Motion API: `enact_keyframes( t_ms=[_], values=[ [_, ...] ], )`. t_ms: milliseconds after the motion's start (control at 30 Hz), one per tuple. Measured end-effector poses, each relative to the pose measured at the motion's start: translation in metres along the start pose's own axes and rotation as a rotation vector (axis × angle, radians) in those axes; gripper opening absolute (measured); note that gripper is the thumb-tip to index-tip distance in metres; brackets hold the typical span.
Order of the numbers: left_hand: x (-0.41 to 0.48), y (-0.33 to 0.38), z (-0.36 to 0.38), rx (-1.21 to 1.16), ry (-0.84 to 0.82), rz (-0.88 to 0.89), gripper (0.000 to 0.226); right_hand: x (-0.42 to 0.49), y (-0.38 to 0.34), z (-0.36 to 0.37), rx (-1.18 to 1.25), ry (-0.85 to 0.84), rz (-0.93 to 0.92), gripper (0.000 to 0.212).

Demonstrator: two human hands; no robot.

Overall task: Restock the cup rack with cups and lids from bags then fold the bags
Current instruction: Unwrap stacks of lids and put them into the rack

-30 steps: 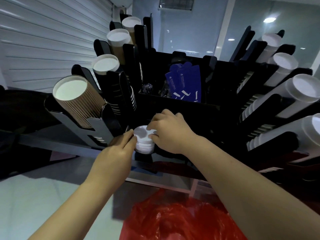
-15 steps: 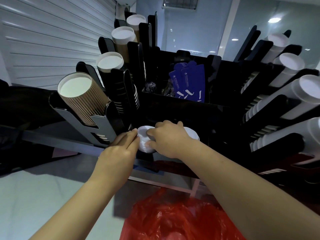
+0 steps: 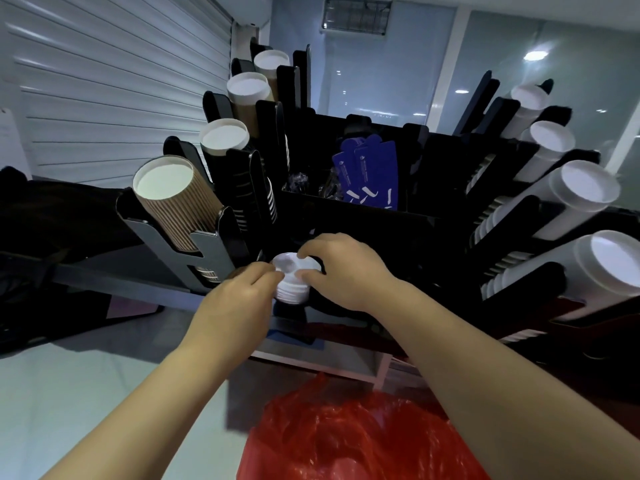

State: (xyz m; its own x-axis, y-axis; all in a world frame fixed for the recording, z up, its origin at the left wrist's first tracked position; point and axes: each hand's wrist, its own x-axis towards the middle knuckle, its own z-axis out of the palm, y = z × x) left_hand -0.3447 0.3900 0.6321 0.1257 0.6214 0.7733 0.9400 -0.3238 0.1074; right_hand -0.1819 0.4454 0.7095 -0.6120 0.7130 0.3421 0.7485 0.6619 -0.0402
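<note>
Both hands stayed clamped on the stack of white plastic lids (image 3: 291,279): left hand (image 3: 239,299) at nine o'clock, right hand (image 3: 341,271) at three; crinkled red bag (image 3: 349,438) below the ribbed black cup rack (image 3: 374,220).

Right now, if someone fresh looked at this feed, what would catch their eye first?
Probably both hands, left and right, closed on a white lid stack at the low centre of the black rack. Next, the red bag bright at the bottom edge. Then the cup stacks fanning outward: brown ribbed cups on the left, white cups on the right.
</note>
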Motion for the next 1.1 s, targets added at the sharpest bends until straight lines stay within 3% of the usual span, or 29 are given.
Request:
enact_keyframes(
  t_ms=[267, 533, 733, 800, 900, 967, 1100],
  values=[
    [0.01, 0.043, -0.035, -0.114, 0.068, 0.024, 0.02, -0.066, 0.009, -0.042, 0.02, 0.383, -0.018, 0.023],
    [0.025, 0.109, -0.038, -0.242, 0.065, 0.182, 0.029, -0.151, 0.026, -0.091, 0.048, 0.615, 0.038, 0.024],
    [0.03, 0.154, -0.03, -0.307, 0.053, 0.236, 0.037, -0.199, 0.062, -0.119, -0.124, 0.838, 0.152, 0.031],
    [0.032, 0.166, -0.028, -0.303, 0.053, 0.217, 0.037, -0.209, 0.073, -0.125, -0.156, 0.777, 0.281, 0.038],
    [0.032, 0.183, -0.028, -0.28, 0.042, 0.21, 0.038, -0.217, 0.084, -0.129, -0.061, 0.439, 0.412, 0.042],
    [0.031, 0.193, -0.029, -0.272, 0.033, 0.201, 0.038, -0.222, 0.086, -0.13, -0.053, 0.277, 0.394, 0.046],
    [0.03, 0.208, -0.03, -0.242, 0.036, 0.173, 0.035, -0.229, 0.085, -0.135, -0.043, 0.206, 0.322, 0.05]
  ],
)
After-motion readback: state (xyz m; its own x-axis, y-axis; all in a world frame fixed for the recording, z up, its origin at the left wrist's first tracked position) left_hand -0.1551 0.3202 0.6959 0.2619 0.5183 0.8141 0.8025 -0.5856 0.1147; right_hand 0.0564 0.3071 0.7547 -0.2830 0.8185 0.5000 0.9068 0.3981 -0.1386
